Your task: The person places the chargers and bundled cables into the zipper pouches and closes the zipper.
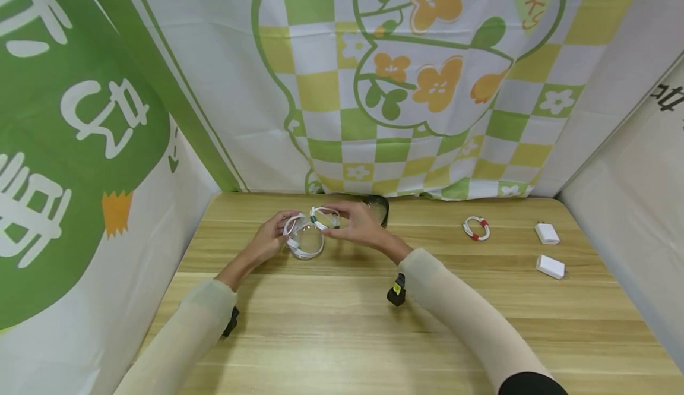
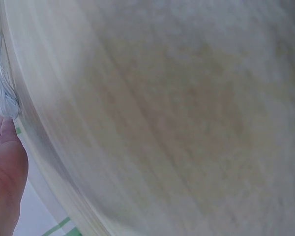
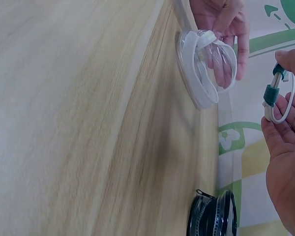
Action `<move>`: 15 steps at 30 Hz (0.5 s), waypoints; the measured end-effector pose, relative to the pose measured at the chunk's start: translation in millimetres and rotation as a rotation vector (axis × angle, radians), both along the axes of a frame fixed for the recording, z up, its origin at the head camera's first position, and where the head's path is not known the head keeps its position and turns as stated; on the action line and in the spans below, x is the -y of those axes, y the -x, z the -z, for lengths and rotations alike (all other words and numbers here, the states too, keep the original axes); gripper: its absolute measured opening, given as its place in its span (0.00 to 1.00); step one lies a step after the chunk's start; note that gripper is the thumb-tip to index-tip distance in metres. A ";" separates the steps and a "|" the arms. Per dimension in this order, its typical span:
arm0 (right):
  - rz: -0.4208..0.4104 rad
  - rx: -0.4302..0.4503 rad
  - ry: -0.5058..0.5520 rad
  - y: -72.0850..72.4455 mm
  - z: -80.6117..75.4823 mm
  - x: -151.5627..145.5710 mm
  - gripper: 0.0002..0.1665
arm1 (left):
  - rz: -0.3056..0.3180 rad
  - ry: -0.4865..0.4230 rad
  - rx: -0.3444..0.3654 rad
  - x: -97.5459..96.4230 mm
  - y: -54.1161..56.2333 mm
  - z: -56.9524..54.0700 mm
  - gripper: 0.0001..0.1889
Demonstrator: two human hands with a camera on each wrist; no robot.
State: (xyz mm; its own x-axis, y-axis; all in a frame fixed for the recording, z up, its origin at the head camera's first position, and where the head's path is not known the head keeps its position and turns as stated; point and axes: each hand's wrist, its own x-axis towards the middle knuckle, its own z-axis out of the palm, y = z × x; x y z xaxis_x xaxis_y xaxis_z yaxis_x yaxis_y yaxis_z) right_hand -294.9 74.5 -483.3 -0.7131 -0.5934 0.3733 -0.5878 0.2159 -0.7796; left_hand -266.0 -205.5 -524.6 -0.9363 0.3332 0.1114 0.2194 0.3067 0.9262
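Note:
My left hand (image 1: 267, 239) holds the rim of a round clear pouch (image 1: 306, 256) with white edging. In the right wrist view this pouch (image 3: 191, 69) stands with its lid lifted apart from its base, and the left thumb and fingers pinch the lid. Close above it, my right hand (image 1: 359, 226) pinches a coiled white cable (image 1: 315, 219) between thumb and fingertips. Green ties (image 3: 271, 95) bind the coil in the right wrist view. Only the edge of the clear pouch (image 2: 9, 105) appears in the left wrist view, beside the left fingers.
Behind the right hand sits a round pouch with black edging (image 1: 385, 209). Farther right lie a white cable coil with red ties (image 1: 485, 225) and two white charger plugs (image 1: 547, 233). A patterned curtain (image 1: 331, 151) hangs along the back edge of the wooden table (image 1: 320, 335).

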 end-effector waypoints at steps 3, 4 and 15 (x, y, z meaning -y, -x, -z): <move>0.002 0.001 -0.008 1.0 1.8 4.6 0.35 | -0.001 0.003 -0.004 0.9 0.1 -0.1 0.35; 0.000 0.004 -0.009 1.3 2.2 6.1 0.35 | -0.001 0.004 -0.004 1.1 0.1 -0.2 0.35; 0.030 0.038 -0.030 0.9 8.5 19.1 0.35 | -0.006 -0.002 0.020 0.3 -0.3 0.9 0.34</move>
